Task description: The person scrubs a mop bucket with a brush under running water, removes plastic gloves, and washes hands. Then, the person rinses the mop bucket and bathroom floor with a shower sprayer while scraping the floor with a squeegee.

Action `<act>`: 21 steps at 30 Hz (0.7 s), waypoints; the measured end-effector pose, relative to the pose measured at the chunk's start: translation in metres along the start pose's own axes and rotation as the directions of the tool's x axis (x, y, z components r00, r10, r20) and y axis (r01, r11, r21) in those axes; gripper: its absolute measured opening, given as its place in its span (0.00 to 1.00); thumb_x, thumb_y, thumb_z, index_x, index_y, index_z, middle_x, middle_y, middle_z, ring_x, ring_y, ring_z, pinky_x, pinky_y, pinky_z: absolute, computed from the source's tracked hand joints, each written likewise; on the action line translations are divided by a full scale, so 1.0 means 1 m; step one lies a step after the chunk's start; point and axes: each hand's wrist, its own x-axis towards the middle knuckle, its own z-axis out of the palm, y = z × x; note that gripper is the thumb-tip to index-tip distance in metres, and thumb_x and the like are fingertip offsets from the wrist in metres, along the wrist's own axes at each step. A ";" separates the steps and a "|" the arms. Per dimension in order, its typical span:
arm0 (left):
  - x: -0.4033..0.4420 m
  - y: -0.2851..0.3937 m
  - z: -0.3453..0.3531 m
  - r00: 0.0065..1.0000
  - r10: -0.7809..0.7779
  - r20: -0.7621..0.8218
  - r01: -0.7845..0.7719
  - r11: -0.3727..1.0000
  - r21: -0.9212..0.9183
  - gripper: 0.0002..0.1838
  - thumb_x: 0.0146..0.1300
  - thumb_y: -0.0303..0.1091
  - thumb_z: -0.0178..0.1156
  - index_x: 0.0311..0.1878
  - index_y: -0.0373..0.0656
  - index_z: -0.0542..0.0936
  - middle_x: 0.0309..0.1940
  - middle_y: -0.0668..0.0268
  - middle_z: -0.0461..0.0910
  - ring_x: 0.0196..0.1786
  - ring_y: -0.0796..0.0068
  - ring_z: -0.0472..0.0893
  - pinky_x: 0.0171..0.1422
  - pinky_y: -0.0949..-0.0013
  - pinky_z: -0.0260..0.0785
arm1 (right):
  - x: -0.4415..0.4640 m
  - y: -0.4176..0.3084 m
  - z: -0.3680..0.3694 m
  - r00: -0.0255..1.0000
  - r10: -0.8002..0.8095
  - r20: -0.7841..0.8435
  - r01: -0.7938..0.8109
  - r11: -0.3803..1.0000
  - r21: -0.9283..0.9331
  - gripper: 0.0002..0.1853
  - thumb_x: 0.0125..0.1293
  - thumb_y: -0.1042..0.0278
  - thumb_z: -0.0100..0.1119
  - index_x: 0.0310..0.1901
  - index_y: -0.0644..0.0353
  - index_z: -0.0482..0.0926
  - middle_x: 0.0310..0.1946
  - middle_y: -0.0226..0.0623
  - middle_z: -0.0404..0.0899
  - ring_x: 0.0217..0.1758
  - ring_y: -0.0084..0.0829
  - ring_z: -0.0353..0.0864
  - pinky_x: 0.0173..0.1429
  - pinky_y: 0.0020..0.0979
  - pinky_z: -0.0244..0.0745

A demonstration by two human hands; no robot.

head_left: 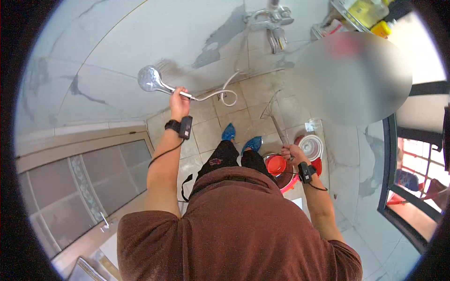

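My left hand (179, 102) is closed around the handle of a shower head (150, 78), held out near the tiled wall. Its spray face cannot be made out clearly. A pale hose (229, 96) curls away from the handle. Lower on the other side, my right hand (294, 153) grips a grey-handled tool (278, 127). The tool's far end looks thin and triangular, close to the floor tiles, and its kind is not clear. Beside that hand stand a bucket with a red bowl (275, 164) in it and a white and red tub (311, 147).
A mixer tap (272, 18) is fixed to the wall ahead. Bottles (368, 11) sit on a rack at upper right. A panelled door (89, 182) is at left, a dark-framed window (417, 173) at right. Blue shoe covers (228, 132) are on my feet.
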 end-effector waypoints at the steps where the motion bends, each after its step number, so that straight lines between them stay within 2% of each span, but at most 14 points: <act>1: 0.008 0.005 -0.011 0.999 -0.045 0.022 0.047 0.996 -0.075 0.06 0.50 0.24 0.55 0.28 0.47 0.68 0.22 0.71 0.70 0.29 0.76 0.71 0.36 0.73 0.62 | 0.005 0.001 -0.001 0.999 0.007 0.038 -0.005 0.999 -0.037 0.08 0.63 0.69 0.41 0.26 0.56 0.61 0.14 0.21 0.57 0.12 0.14 0.54 0.13 0.15 0.46; 2: 0.016 0.003 -0.018 0.995 -0.087 0.049 0.093 0.985 -0.144 0.07 0.49 0.24 0.54 0.28 0.47 0.68 0.22 0.71 0.70 0.29 0.75 0.71 0.37 0.71 0.63 | 0.002 -0.001 0.003 0.997 0.018 0.079 -0.012 0.997 -0.071 0.09 0.64 0.68 0.41 0.26 0.56 0.60 0.13 0.21 0.56 0.12 0.13 0.53 0.12 0.15 0.46; 3: 0.025 0.004 -0.026 0.997 -0.073 -0.037 0.067 0.987 -0.147 0.08 0.47 0.24 0.55 0.27 0.48 0.66 0.21 0.71 0.70 0.29 0.74 0.71 0.38 0.69 0.63 | -0.003 0.000 0.010 0.998 -0.037 -0.041 0.033 0.996 -0.085 0.08 0.64 0.68 0.41 0.27 0.57 0.61 0.13 0.21 0.56 0.12 0.14 0.53 0.12 0.15 0.45; 6: 0.011 0.035 -0.031 1.000 -0.015 -0.017 0.011 0.974 -0.225 0.09 0.46 0.24 0.56 0.27 0.49 0.67 0.21 0.71 0.70 0.29 0.74 0.71 0.38 0.66 0.63 | -0.015 -0.002 0.037 0.997 -0.031 -0.073 0.021 0.992 -0.126 0.08 0.64 0.67 0.41 0.28 0.57 0.62 0.13 0.21 0.56 0.12 0.14 0.53 0.12 0.15 0.44; 7: 0.024 0.043 -0.056 0.998 -0.041 0.041 0.051 0.957 -0.287 0.10 0.45 0.22 0.55 0.28 0.50 0.67 0.21 0.71 0.70 0.30 0.74 0.71 0.39 0.65 0.63 | -0.014 -0.002 0.041 0.996 -0.012 -0.094 0.003 0.995 -0.098 0.07 0.64 0.67 0.41 0.28 0.58 0.62 0.13 0.22 0.57 0.12 0.14 0.54 0.12 0.16 0.45; 10: 0.030 0.079 -0.085 0.994 0.099 0.042 -0.070 0.892 -0.447 0.11 0.44 0.20 0.54 0.28 0.49 0.67 0.22 0.71 0.70 0.30 0.74 0.71 0.40 0.63 0.63 | -0.032 0.011 0.064 0.983 -0.174 -0.057 0.153 0.952 -0.263 0.07 0.63 0.68 0.41 0.27 0.57 0.62 0.12 0.23 0.57 0.12 0.15 0.55 0.11 0.15 0.46; 12: 0.009 0.115 -0.078 0.983 0.169 -0.078 -0.186 0.875 -0.447 0.11 0.44 0.20 0.55 0.28 0.48 0.67 0.23 0.70 0.70 0.32 0.73 0.71 0.43 0.63 0.63 | 0.005 0.003 0.026 0.984 -0.085 -0.156 0.046 0.971 -0.234 0.09 0.64 0.67 0.40 0.25 0.56 0.62 0.11 0.23 0.57 0.11 0.15 0.55 0.10 0.16 0.47; 14: -0.005 0.147 -0.079 0.976 0.193 -0.097 -0.215 0.830 -0.514 0.11 0.44 0.19 0.54 0.28 0.48 0.67 0.25 0.69 0.70 0.33 0.72 0.70 0.46 0.61 0.61 | -0.006 0.005 0.052 0.980 0.062 -0.190 -0.091 0.984 -0.151 0.12 0.64 0.65 0.38 0.23 0.55 0.61 0.10 0.23 0.56 0.10 0.16 0.53 0.10 0.16 0.48; 16: -0.016 0.168 -0.064 0.965 0.261 -0.023 -0.234 0.819 -0.524 0.11 0.44 0.19 0.53 0.29 0.48 0.67 0.25 0.69 0.70 0.34 0.72 0.70 0.47 0.60 0.60 | -0.004 0.001 0.042 0.975 0.084 -0.205 -0.109 0.987 -0.117 0.13 0.64 0.64 0.38 0.22 0.55 0.61 0.10 0.23 0.55 0.09 0.16 0.52 0.10 0.16 0.48; 17: -0.017 0.177 -0.053 0.957 0.288 0.022 -0.233 0.815 -0.530 0.12 0.44 0.18 0.53 0.29 0.48 0.66 0.26 0.69 0.70 0.35 0.71 0.70 0.48 0.60 0.59 | -0.007 -0.007 0.040 0.977 0.158 -0.143 -0.170 0.983 -0.074 0.13 0.65 0.65 0.38 0.22 0.56 0.60 0.10 0.22 0.55 0.09 0.15 0.51 0.10 0.15 0.47; 20: -0.026 0.208 -0.029 0.934 0.357 0.002 -0.312 0.819 -0.482 0.12 0.45 0.18 0.52 0.29 0.48 0.66 0.25 0.69 0.68 0.36 0.71 0.69 0.48 0.61 0.59 | -0.006 -0.017 0.043 0.973 0.163 -0.165 -0.190 0.968 -0.161 0.09 0.62 0.67 0.41 0.25 0.57 0.62 0.12 0.22 0.57 0.11 0.16 0.55 0.12 0.16 0.52; 21: -0.031 0.214 -0.024 0.904 0.417 0.094 -0.327 0.815 -0.478 0.11 0.46 0.18 0.52 0.28 0.48 0.66 0.25 0.69 0.67 0.37 0.72 0.69 0.48 0.62 0.58 | 0.011 -0.018 0.022 0.980 0.178 -0.089 -0.185 0.979 -0.087 0.09 0.62 0.66 0.41 0.26 0.57 0.63 0.12 0.22 0.58 0.11 0.16 0.56 0.12 0.16 0.53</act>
